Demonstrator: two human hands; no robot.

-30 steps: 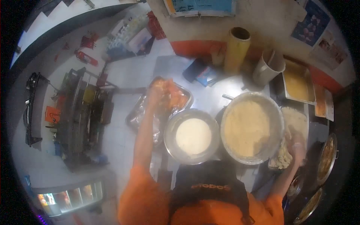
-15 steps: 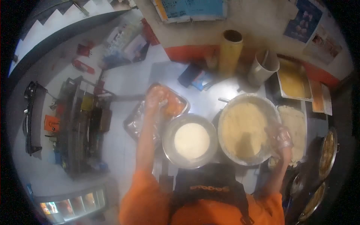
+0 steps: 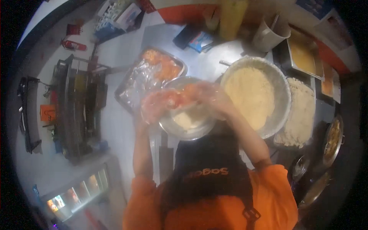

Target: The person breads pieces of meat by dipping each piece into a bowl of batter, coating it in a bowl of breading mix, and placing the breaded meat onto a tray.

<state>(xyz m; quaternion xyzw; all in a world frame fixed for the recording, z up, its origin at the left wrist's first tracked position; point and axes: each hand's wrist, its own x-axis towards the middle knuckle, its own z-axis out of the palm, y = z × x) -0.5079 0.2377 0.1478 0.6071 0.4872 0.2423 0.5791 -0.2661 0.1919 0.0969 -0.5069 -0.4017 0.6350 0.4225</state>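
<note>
Between both grips point(image 3: 152, 107) point(image 3: 213, 97), reddish food point(image 3: 177, 99)

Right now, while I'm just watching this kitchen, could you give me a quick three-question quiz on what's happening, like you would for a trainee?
1. Where are the left hand and right hand? A) Over the smaller bowl. B) Inside the large bowl. C) Down at their sides.
2. True or false: the large bowl stands to the right of the smaller bowl.
3. Fill in the colour: the food beside the shiny, crinkled sheet is ____.

Key: 1. A; 2. True; 3. Orange.
</note>
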